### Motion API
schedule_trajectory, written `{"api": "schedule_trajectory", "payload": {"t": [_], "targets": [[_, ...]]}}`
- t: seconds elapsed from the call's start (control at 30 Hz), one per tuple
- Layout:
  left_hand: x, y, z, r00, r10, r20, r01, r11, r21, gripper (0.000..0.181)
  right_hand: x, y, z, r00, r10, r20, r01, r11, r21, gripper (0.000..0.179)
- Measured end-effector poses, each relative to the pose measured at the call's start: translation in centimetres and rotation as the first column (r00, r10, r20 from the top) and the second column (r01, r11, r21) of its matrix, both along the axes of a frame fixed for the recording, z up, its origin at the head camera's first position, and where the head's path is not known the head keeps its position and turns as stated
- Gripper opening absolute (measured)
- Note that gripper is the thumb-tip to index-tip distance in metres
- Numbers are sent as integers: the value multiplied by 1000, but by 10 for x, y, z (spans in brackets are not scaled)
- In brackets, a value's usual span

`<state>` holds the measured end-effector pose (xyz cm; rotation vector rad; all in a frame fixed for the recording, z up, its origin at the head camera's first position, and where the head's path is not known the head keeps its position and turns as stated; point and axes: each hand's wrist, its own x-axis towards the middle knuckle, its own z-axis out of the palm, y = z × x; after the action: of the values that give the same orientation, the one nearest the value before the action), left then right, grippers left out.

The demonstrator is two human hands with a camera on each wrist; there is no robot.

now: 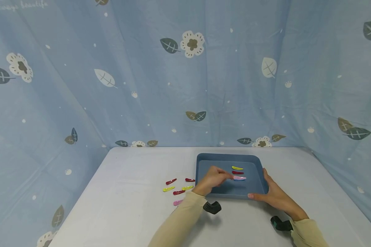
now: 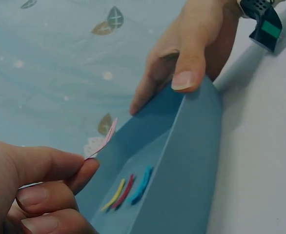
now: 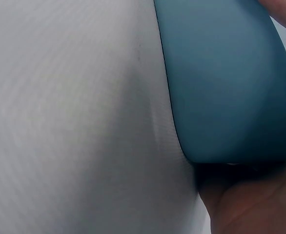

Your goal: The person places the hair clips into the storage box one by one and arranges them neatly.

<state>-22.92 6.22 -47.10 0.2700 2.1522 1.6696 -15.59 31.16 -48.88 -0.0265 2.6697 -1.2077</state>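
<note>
My left hand (image 1: 214,178) pinches a pink hair clip (image 1: 240,177) by one end between thumb and index finger. In the left wrist view that pink clip (image 2: 106,139) is held above the floor of a blue tray (image 2: 182,161). Inside the tray (image 1: 228,157) a yellow clip (image 1: 237,168), a red clip (image 1: 237,172) and a blue clip (image 1: 239,180) lie in a row, the blue one partly hidden under the pink. My right hand (image 1: 279,197) holds the tray's near right corner, thumb on the front rim and fingers along the right side.
Left of the tray, several loose clips lie on the white table (image 1: 126,206): red clips (image 1: 171,181), yellow clips (image 1: 168,189) and a pink clip (image 1: 177,202) partly behind my left sleeve. A patterned blue curtain (image 1: 142,68) hangs behind the table.
</note>
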Motion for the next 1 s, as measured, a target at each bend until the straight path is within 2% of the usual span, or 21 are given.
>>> {"api": "schedule_trajectory", "payload": {"t": [0.33,1.0], "targets": [[2,8,-6,1000,10,17,-8,997,-78,11,0,-1,2,1000,1,4,-1,1000,-8,132],[2,13,-11,999,34,-4,-34,992,-118,13,-1,-1,0,1000,-8,15,8,1000,-3,133]]}}
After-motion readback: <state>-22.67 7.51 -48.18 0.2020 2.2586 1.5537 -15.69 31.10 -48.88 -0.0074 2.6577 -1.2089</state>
